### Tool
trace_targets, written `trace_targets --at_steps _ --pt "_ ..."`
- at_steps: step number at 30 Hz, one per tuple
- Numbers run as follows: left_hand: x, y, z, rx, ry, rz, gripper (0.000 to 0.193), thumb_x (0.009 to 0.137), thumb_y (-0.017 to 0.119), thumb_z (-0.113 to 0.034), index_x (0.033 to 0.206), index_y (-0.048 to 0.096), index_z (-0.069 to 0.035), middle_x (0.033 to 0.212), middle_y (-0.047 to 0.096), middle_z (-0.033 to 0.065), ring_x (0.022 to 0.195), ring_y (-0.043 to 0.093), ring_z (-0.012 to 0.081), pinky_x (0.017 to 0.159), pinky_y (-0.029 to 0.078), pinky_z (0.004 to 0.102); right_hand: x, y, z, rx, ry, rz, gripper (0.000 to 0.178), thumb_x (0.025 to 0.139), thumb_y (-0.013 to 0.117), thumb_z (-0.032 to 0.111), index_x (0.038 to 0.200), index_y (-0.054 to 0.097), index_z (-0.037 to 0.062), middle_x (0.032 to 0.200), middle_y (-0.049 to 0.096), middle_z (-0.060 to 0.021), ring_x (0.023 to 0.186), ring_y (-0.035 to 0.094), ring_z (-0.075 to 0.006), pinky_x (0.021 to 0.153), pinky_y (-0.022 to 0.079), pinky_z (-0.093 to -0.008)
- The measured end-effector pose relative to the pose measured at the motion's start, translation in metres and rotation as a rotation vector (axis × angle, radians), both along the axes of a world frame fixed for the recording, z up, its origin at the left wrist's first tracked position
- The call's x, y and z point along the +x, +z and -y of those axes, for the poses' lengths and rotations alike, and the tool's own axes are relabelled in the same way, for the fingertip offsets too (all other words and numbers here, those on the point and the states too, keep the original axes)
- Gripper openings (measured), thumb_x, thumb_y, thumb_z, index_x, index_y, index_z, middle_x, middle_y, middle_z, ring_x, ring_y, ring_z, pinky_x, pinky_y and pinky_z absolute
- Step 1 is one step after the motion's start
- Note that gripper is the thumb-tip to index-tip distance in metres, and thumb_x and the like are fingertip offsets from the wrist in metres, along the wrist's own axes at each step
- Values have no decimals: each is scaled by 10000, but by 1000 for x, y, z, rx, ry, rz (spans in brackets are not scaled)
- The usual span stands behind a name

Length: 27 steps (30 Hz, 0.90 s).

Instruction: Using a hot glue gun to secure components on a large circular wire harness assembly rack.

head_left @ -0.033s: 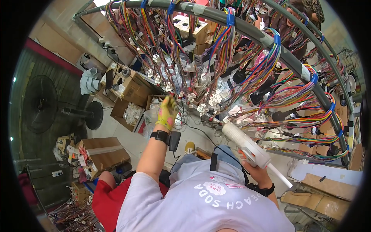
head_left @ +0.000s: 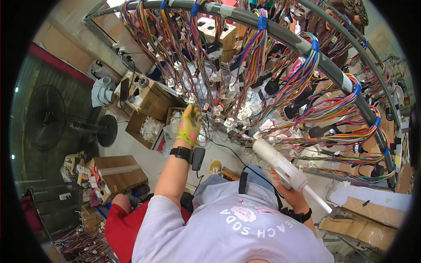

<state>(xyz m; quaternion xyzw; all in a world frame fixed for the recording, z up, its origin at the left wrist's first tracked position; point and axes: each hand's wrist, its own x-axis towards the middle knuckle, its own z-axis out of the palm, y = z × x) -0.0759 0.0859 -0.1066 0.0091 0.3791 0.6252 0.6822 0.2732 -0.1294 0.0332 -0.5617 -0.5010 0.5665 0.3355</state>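
My left hand (head_left: 190, 125), in a yellow patterned glove, is raised at the lower ends of the hanging wire bundles. Its fingers are curled together beside a small white connector (head_left: 191, 99); whatever may be between the fingertips is hidden. On the right, my right hand (head_left: 290, 196) is closed round the handle of a white hot glue gun (head_left: 284, 167). The gun's ribbed front part points up and left toward the wires, and a white glue stick (head_left: 318, 199) sticks out of its back end.
Wire bundles (head_left: 307, 61) hang by blue ties from a curved grey rail (head_left: 280, 31). Cardboard boxes (head_left: 120, 171) and a standing fan (head_left: 46, 117) are at left. Flattened cardboard (head_left: 359, 230) lies at right. A person in red (head_left: 127, 228) is close by my left side.
The gloved left fingers have shifted very slightly upward, toward the white connector. The right hand and the glue gun stay where they were.
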Motion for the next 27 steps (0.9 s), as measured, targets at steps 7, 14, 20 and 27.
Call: trace_targets --at_steps 7,14,20,27 --pt "7 94 -53 219 28 78 331 900 617 -321 1118 568 -77 797 581 -34 696 543 104 639 457 245 0 4 -1 7 9 10 530 814 622 -4 1313 445 18 1170 603 -111 1088 572 -175 920 468 -302" --pt "11 113 -71 265 -5 130 317 878 643 -368 1029 608 -91 740 577 -51 636 531 83 572 442 227 -1 4 -1 74 -8 -10 552 802 650 3 1313 443 16 1172 602 -109 1078 574 -168 921 468 -303" --pt "6 119 -77 361 -37 192 257 889 632 -349 973 610 -108 724 558 -61 620 512 79 567 434 238 6 -8 -2 130 82 131 573 797 651 -7 1322 420 4 1162 598 -111 1056 575 -174 928 456 -300" --pt "-3 83 -56 203 45 172 135 898 604 -197 967 586 -82 687 532 -44 570 473 87 547 408 216 -1 -5 -8 146 86 133 574 798 649 -2 1322 415 6 1162 598 -105 1085 561 -168 938 444 -288"
